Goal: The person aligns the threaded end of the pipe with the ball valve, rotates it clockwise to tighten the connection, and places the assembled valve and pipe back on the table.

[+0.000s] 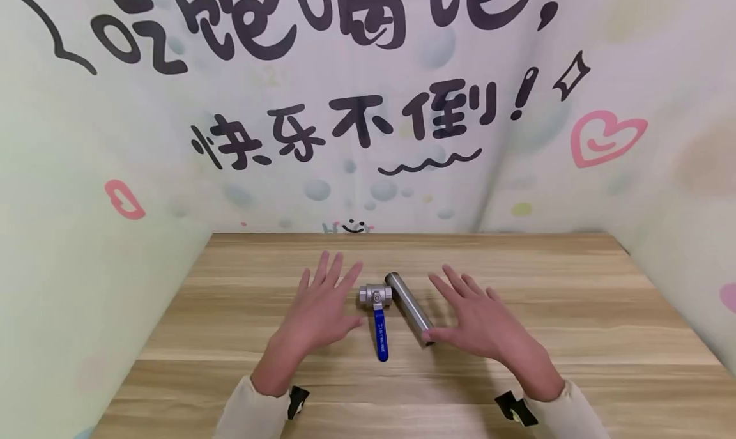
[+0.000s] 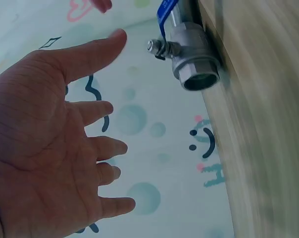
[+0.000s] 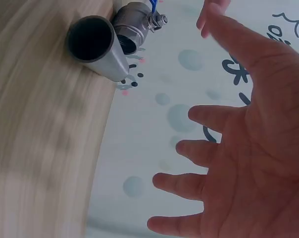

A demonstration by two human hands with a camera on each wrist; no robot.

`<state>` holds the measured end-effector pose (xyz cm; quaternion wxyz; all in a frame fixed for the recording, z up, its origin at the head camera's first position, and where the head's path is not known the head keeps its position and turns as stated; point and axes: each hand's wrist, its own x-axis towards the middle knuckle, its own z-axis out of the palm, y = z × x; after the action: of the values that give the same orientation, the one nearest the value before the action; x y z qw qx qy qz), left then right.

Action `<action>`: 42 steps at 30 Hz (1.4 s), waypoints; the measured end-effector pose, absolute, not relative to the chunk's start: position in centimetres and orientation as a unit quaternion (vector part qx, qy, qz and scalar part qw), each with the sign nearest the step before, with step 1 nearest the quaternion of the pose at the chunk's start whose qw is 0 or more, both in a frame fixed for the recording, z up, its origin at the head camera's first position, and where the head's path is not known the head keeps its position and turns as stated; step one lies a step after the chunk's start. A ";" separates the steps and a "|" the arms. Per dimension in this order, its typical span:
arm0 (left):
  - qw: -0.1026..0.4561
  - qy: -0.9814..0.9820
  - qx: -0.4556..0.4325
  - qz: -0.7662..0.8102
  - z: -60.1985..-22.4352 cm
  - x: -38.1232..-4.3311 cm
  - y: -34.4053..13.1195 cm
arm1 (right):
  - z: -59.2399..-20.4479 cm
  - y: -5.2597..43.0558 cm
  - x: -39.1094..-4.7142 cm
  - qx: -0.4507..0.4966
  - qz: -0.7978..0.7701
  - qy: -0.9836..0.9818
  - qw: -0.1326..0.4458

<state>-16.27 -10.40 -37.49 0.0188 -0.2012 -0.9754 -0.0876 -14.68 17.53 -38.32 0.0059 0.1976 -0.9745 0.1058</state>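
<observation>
Wood tbl (image 1: 535,260), wht wall (image 1: 276,190) (blk txt (image 1: 363,129))

You have room on the surface (image 1: 586,298) either side, but the blue-handled valve (image 1: 379,317) and pipe (image 1: 410,307) block the middle.

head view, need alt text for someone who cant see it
A person's left hand and right hand, fingers spread and holding nothing, flank a metal valve with a blue lever and a slanted metal tube on a wooden table. Behind is a pale backdrop with large black Chinese lettering.
</observation>
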 end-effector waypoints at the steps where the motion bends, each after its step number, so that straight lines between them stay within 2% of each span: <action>1: 0.014 -0.974 -0.205 -0.091 -37.5 -16.4 -10.2 | -38.4 17.5 -14.7 0.199 0.111 -0.974 -0.001; 8: -0.050 -0.968 -0.216 -0.116 -37.8 -17.5 -8.5 | -39.8 16.4 -15.3 0.181 0.149 -0.970 -0.061; 17: -0.069 -0.965 -0.234 -0.100 -39.9 -19.1 -7.6 | -41.8 15.0 -15.2 0.208 0.148 -0.965 -0.057; 26: -0.077 -0.966 -0.222 -0.108 -41.3 -20.0 -7.3 | -42.4 14.4 -15.2 0.223 0.127 -0.966 -0.019; 42: -0.038 -0.970 -0.220 -0.096 -42.1 -20.5 -7.0 | -43.0 13.8 -15.3 0.223 0.120 -0.967 0.028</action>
<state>-20.46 -6.97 -42.09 -0.0380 -0.2196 -0.9701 -0.0962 -15.31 13.79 -42.96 0.0283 0.2233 -0.9669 0.1204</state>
